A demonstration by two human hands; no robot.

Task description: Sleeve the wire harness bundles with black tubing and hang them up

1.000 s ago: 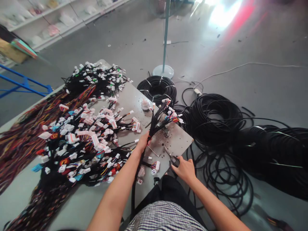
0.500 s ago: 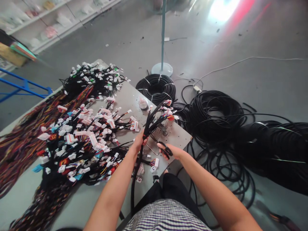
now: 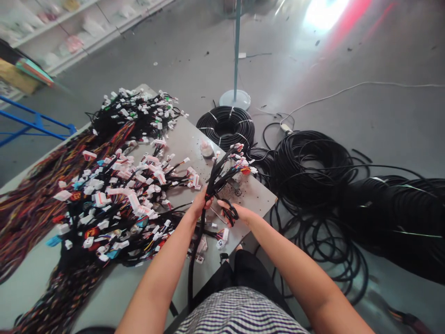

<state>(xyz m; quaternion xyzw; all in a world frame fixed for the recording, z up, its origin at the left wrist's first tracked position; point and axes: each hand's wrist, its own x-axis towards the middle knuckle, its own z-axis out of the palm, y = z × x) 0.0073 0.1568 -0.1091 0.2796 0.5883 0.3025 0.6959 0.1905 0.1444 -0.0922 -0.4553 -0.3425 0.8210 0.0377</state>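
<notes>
Item: one black-sleeved wiring harness point(image 3: 212, 182), above the table point(image 3: 262, 197) near its corner, my left hand point(image 3: 200, 204) curled around its trunk, fingers closed. Item: black-handled scissors point(image 3: 230, 214), my right hand's point(image 3: 239, 212) fingers wrapped about the handles, blades beside the harness; whether touching, I cannot tell. Item: heaped connector-ended harnesses point(image 3: 130, 199), to the left.

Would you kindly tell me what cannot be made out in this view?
Head view:
Scissors: tips lost against the dark wire harness.
Left hand: grip partly hidden by that harness.
White connectors: most printing too small.
Shelves: contents blurred.
Thin pole: top cut off by upper edge.
</notes>
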